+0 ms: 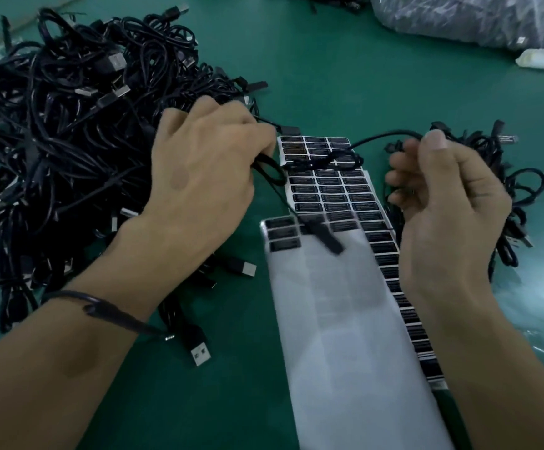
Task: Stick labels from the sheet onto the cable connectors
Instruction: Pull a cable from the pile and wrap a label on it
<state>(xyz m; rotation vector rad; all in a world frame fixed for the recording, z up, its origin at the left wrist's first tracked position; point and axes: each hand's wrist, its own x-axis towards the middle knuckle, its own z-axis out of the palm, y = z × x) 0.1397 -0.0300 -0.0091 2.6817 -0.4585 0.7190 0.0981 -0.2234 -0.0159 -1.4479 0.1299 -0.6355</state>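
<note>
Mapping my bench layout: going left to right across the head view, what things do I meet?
Big cable pile, left hand, label sheet, right hand. The cable both hands hold crosses the sheet, so it's left out.

place: assembly or packing workshop, bench station.
evidence: green mat [345, 76] covering the bench; large tangled pile [69, 131] of identical black usb cables at left; smaller pile [517, 190] of the same cables at right; long label sheets [329, 193] with rows of small black printed labels, laid between the piles, part of the backing bare; bulging plastic bag [459, 21] of dark goods at far right; bulk quantity, one product type.
</note>
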